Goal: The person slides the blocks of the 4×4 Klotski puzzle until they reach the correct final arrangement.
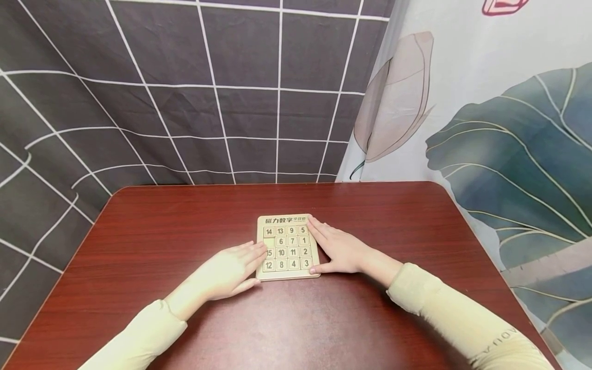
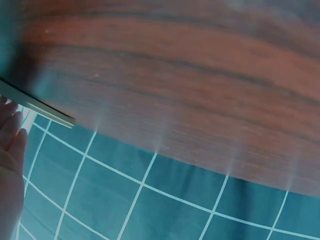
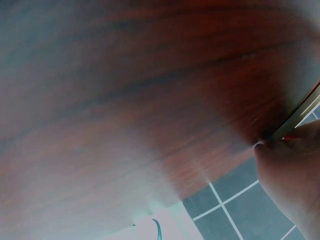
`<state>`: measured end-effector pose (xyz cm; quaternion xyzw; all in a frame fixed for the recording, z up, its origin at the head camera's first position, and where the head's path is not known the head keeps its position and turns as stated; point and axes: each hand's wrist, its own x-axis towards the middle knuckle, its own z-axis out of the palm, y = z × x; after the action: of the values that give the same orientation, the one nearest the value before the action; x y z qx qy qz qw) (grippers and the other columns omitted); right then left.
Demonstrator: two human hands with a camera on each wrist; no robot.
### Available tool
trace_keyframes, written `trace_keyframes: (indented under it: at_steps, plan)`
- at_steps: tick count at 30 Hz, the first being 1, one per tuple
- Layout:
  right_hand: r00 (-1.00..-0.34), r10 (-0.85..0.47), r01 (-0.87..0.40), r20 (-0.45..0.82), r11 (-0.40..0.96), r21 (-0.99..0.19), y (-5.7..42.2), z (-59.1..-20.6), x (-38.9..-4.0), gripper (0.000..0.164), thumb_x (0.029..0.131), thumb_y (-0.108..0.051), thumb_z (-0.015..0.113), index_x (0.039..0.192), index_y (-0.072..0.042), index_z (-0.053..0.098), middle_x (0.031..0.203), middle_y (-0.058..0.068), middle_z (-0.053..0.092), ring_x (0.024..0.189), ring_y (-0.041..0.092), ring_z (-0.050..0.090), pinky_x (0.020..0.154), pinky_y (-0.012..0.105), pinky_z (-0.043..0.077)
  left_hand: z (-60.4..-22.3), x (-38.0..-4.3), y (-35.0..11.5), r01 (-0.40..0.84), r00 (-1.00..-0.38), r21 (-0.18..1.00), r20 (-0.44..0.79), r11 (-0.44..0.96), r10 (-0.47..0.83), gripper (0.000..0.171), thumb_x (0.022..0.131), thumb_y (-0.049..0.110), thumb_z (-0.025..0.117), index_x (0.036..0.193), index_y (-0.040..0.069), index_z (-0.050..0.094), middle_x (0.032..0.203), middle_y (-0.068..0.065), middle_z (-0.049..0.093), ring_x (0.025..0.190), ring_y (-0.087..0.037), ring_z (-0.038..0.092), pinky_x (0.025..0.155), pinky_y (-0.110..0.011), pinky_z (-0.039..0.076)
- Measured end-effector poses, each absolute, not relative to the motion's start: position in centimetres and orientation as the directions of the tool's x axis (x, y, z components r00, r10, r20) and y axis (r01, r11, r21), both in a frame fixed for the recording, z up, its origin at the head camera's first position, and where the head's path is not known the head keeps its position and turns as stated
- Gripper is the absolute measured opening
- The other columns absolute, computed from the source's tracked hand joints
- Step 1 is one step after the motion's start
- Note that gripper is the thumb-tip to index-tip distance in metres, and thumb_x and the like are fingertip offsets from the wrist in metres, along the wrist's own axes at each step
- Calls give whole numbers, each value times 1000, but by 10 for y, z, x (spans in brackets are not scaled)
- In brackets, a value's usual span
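Note:
A pale wooden sliding number puzzle [image 1: 285, 276] lies flat on the table, dark lettering along its top. Its numbered tiles sit in rows, and a gap shows at the left of the second row, under tile 14 [image 1: 269, 232]. My left hand [image 1: 233, 270] is at the board's left side, straight fingertips over the edge and partly covering tile 15 [image 1: 270, 253]. Along the right side lies my right hand [image 1: 344, 252], fingers extended near the upper corner and thumb at the lower one. Both wrist views catch only the board's thin edge [image 2: 50, 114] and part of each hand.
The board rests on a reddish-brown wooden table [image 1: 185, 216] with rounded far corners. Behind it hangs a dark cloth [image 1: 250, 113] with a white grid. A pale curtain [image 1: 458, 61] with large leaf prints hangs at the right.

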<state>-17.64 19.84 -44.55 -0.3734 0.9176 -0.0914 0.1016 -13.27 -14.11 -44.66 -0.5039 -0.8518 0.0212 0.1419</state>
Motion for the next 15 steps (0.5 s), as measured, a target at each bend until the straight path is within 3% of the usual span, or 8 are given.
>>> trace_keyframes:
  at_steps: [15]
  plan:
    - [-696, -709, -675, -112, 700, -234, 199, -447, -177, 116, 93, -66, 69, 169, 2, 14, 179, 18, 8, 163, 36, 27, 132, 50, 32, -447, -146, -137, 815, -528, -170, 173, 554, 831, 63, 99, 42, 70, 141, -5, 64, 148, -18, 65, 141, -30, 62, 123, -42, 48]
